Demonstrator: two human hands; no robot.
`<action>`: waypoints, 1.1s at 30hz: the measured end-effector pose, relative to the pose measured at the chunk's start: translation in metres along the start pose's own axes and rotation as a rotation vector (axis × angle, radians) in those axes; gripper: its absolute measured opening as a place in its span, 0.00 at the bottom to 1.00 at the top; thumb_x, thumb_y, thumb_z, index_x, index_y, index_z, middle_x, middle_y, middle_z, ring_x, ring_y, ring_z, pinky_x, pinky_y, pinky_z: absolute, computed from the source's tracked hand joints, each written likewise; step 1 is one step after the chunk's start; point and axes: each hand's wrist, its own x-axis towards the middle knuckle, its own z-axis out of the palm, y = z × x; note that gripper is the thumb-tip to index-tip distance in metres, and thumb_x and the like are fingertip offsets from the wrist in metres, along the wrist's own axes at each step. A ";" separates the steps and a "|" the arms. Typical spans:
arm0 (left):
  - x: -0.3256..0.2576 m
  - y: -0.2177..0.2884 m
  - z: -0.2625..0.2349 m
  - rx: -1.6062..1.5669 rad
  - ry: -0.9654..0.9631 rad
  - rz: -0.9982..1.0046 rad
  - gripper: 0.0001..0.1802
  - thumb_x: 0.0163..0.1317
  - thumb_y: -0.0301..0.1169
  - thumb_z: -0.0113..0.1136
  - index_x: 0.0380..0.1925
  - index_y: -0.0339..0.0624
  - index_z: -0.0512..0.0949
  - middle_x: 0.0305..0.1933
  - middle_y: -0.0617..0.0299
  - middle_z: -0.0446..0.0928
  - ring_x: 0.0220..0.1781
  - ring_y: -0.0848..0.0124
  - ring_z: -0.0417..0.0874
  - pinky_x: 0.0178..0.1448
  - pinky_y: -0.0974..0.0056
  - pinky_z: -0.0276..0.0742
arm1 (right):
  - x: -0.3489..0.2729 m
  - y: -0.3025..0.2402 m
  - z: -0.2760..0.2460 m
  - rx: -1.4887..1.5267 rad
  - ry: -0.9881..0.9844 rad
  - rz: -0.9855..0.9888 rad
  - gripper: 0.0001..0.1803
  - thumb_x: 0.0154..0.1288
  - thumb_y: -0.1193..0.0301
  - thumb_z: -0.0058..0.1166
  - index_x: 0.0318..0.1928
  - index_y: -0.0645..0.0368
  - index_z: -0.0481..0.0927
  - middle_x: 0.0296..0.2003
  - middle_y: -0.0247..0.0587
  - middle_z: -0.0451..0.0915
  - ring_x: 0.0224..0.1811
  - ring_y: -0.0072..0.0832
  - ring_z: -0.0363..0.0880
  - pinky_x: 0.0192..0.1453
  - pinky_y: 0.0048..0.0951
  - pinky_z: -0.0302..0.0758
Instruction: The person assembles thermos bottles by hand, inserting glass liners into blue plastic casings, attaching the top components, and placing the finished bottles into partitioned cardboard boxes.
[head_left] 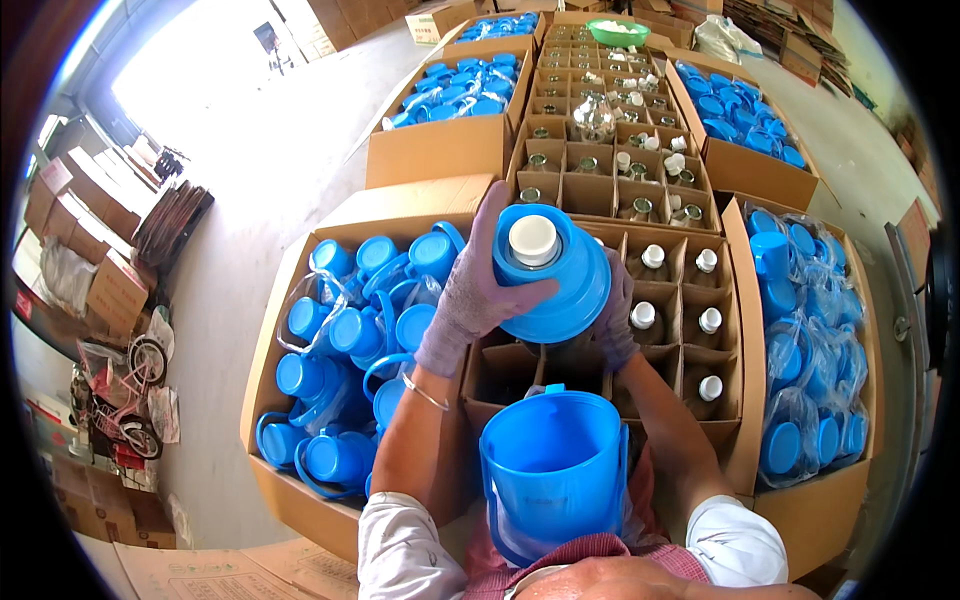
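Note:
Both my hands wear greyish-purple gloves. They hold a blue flared thermos top [575,290] with a white stopper [533,240] standing in its neck. My left hand [478,290] grips its left side, thumb across the near face and fingers up along the edge. Round the right side curls my right hand [614,318], its fingers partly hidden. What lies beneath the top is mostly hidden. Below, close to my body, stands an open blue thermos body [552,490] with a side handle. Under my hands is a divided carton [715,432] holding glass flask liners with white stoppers [653,257].
A carton [300,505] of blue handled cups [357,331] stands at left; another carton [825,510], with bagged blue parts, at right. Beyond are a second divided carton [575,205] of liners, more cup cartons [440,150], and a green bowl [618,35]. A small bicycle [135,400] stands far left.

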 end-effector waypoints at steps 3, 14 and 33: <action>-0.004 -0.002 -0.001 -0.098 -0.029 -0.076 0.64 0.43 0.44 0.78 0.76 0.47 0.47 0.75 0.48 0.58 0.75 0.51 0.63 0.74 0.48 0.64 | 0.000 0.019 -0.015 -0.122 -0.060 -0.032 0.25 0.80 0.56 0.35 0.53 0.65 0.78 0.42 0.39 0.83 0.42 0.24 0.81 0.51 0.26 0.77; 0.017 0.005 -0.010 -0.391 0.220 -0.128 0.38 0.54 0.45 0.72 0.63 0.41 0.70 0.53 0.56 0.80 0.56 0.63 0.81 0.65 0.58 0.75 | 0.026 -0.047 0.054 0.100 -0.105 0.090 0.29 0.80 0.50 0.34 0.59 0.62 0.75 0.52 0.39 0.81 0.52 0.24 0.78 0.59 0.27 0.74; 0.042 -0.043 -0.119 -0.746 -0.104 0.219 0.29 0.77 0.47 0.39 0.75 0.56 0.55 0.75 0.56 0.60 0.74 0.62 0.65 0.74 0.54 0.67 | 0.009 -0.185 0.089 -0.524 -0.672 0.048 0.44 0.66 0.29 0.35 0.62 0.55 0.69 0.49 0.44 0.77 0.51 0.29 0.77 0.52 0.42 0.79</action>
